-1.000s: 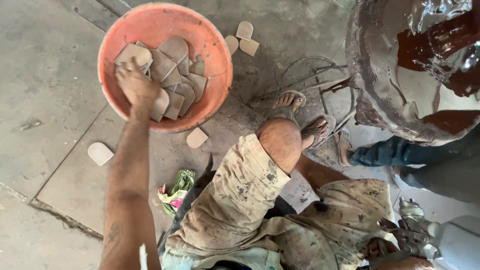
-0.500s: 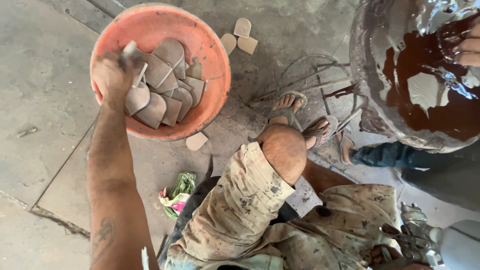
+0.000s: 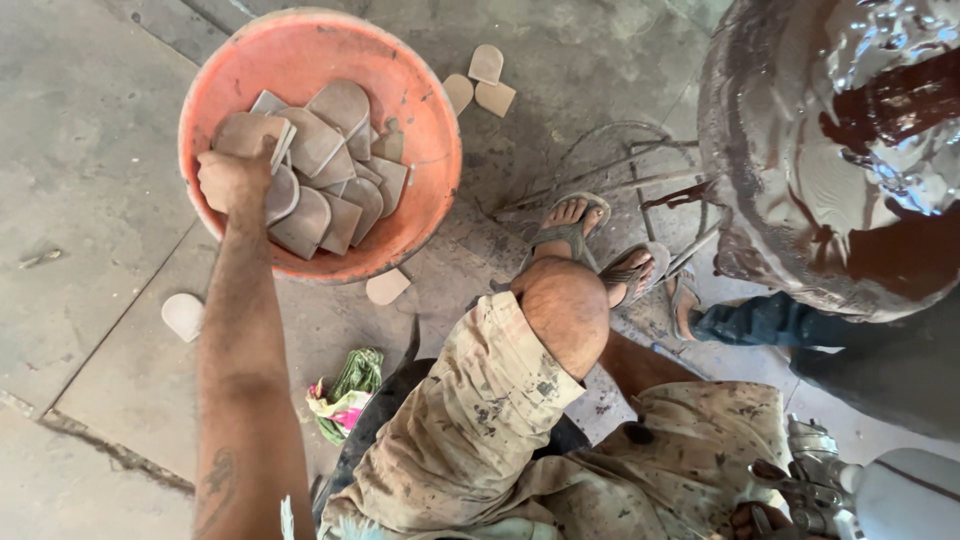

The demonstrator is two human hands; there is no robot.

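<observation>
My left hand reaches into an orange plastic basin on the concrete floor. It is closed around a small stack of flat tan pieces, each rounded at one end. Several more of these pieces lie loose in the basin. Only the fingers of my right hand show at the bottom right edge, wrapped around a metal spray tool with a pale cup. My bent knee and spattered trousers lie between the two hands.
Loose tan pieces lie on the floor: three beyond the basin, one under its near rim, one at the left. A large round vessel coated in glossy brown liquid stands at right. Another person's leg in jeans is beside it. A crumpled wrapper lies by my thigh.
My left hand has shifted towards the left side of the basin and closed on a small stack of the tan pieces. The view has drifted slightly.
</observation>
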